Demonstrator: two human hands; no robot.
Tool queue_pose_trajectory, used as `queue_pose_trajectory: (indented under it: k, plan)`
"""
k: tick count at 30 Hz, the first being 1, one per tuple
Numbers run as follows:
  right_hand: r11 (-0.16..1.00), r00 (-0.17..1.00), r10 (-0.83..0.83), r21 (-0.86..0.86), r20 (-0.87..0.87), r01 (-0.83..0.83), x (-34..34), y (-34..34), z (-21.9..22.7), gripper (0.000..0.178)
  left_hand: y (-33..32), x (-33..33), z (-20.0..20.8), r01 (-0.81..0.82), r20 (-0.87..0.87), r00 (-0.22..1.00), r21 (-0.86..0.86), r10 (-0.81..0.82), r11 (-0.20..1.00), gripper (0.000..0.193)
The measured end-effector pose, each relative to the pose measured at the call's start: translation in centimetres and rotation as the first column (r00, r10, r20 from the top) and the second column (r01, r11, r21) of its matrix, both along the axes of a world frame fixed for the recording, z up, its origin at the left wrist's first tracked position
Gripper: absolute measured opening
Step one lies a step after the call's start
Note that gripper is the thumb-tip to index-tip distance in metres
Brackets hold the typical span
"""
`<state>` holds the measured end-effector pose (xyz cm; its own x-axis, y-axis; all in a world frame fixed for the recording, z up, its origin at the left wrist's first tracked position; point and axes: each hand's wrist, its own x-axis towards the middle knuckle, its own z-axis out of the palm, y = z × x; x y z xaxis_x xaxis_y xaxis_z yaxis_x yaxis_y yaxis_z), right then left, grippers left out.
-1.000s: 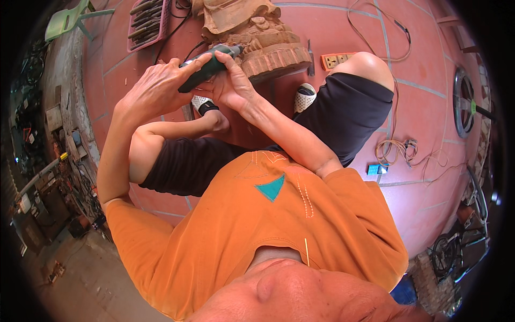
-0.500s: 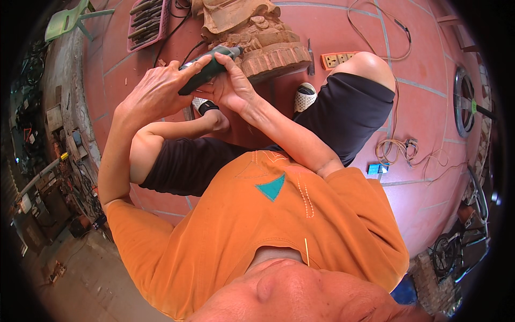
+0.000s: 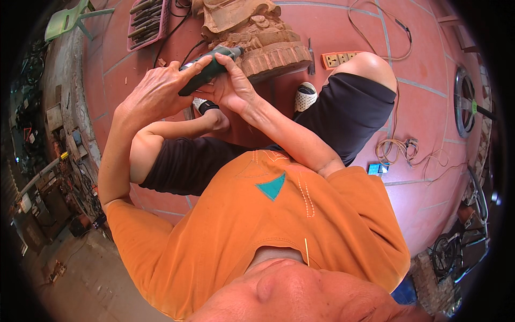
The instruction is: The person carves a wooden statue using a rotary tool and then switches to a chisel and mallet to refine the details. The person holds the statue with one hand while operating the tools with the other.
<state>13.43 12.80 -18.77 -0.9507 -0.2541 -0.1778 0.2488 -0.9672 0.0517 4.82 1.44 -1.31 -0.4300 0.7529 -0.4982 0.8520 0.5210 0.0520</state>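
Note:
A dark green power rotary tool point(image 3: 199, 78) is gripped by both of my hands, its nose pointing up and right. My left hand point(image 3: 163, 90) closes over the tool's rear part, one finger stretched along its top. Around its front part my right hand point(image 3: 232, 88) is closed, with some fingertips hidden beneath the body. The tool's tip meets or nearly touches the brown carved wooden figure point(image 3: 268, 40), close to its ridged base; the bit itself is too small to make out. The figure's top lies beyond the picture's edge.
A pink basket point(image 3: 161, 24) of carving tools stands far left, near a green chair point(image 3: 67, 19). Right of the figure lie a hammer-like tool point(image 3: 311, 58) and an orange power strip point(image 3: 335, 59). Brown cable point(image 3: 399, 150) coils beside a blue phone point(image 3: 377, 168).
Almost nothing differs; my hands and the rotary tool hold nearly the same place against the carving. My right knee has shifted very slightly.

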Motion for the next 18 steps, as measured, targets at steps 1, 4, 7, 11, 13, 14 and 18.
queue_pose_trajectory:
  k: [1,4,7,11,13,14,18]
  plan:
    - [1.0,1.0,0.002,-0.002,0.0,-0.002,0.02,0.02,0.04,0.048,0.0,0.04,0.03,0.001,-0.001,1.0,0.0,-0.001,1.0,0.093]
    - [1.0,1.0,0.004,-0.013,0.004,-0.004,0.09,0.04,-0.01,0.047,0.06,0.1,0.09,0.005,0.0,1.0,0.0,-0.005,1.0,0.093]
    - [1.0,1.0,0.001,-0.01,0.008,-0.001,0.11,0.02,0.14,0.047,0.04,0.12,0.14,-0.002,0.008,1.0,-0.001,0.002,1.0,0.093]
    - [1.0,1.0,0.004,-0.008,0.006,-0.004,0.09,-0.04,0.07,0.048,0.08,0.16,0.16,-0.005,0.015,1.0,0.002,0.005,1.0,0.093]
    - [1.0,1.0,0.01,-0.003,0.006,-0.01,0.03,-0.07,-0.18,0.048,0.09,0.19,0.2,-0.004,0.017,1.0,0.003,0.004,1.0,0.093]
    - [1.0,1.0,0.012,0.0,0.004,-0.012,0.11,-0.04,-0.14,0.048,0.07,0.19,0.22,-0.004,0.02,1.0,0.005,0.004,1.0,0.093]
    - [1.0,1.0,0.012,0.01,0.0,-0.012,0.33,-0.04,-0.06,0.047,0.0,0.12,0.18,-0.003,0.026,1.0,-0.005,0.003,1.0,0.093]
